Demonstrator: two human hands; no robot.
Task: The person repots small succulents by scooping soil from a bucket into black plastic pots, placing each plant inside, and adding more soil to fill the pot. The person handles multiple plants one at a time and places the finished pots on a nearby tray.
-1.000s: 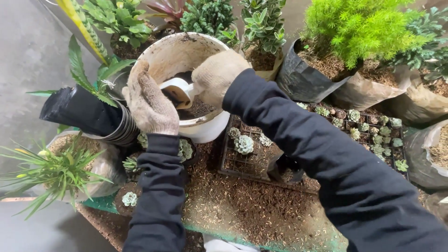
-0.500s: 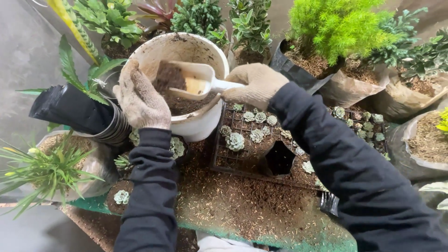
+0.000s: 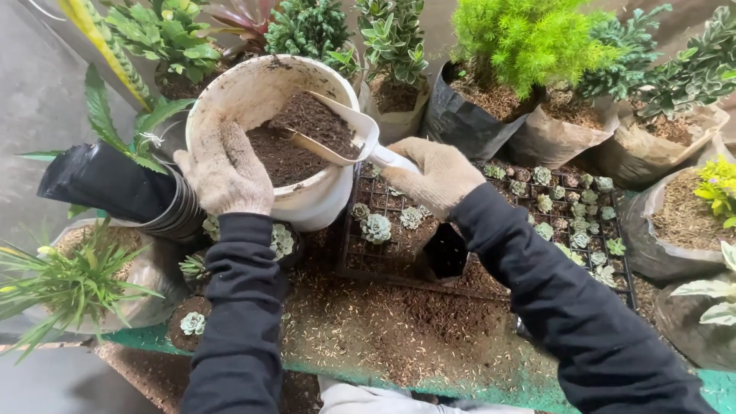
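Head view, soil-strewn green bench (image 3: 460,368), potted plants (image 3: 529,46) around, gloved hands gripping bucket (image 3: 253,100) and scoop (image 3: 337,130)

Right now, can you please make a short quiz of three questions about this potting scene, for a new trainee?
1. True or false: the scoop carries soil.
2. Which hand grips the rim of the white bucket?
A. the left hand
B. the right hand
C. neither
3. Fill in: the seedling tray beneath the right hand holds small ____.

Key:
1. True. The scoop is heaped with dark soil and is above the bucket.
2. A. The gloved left hand grips the rim, and the right hand holds the scoop's handle.
3. Succulents, pale green rosettes.
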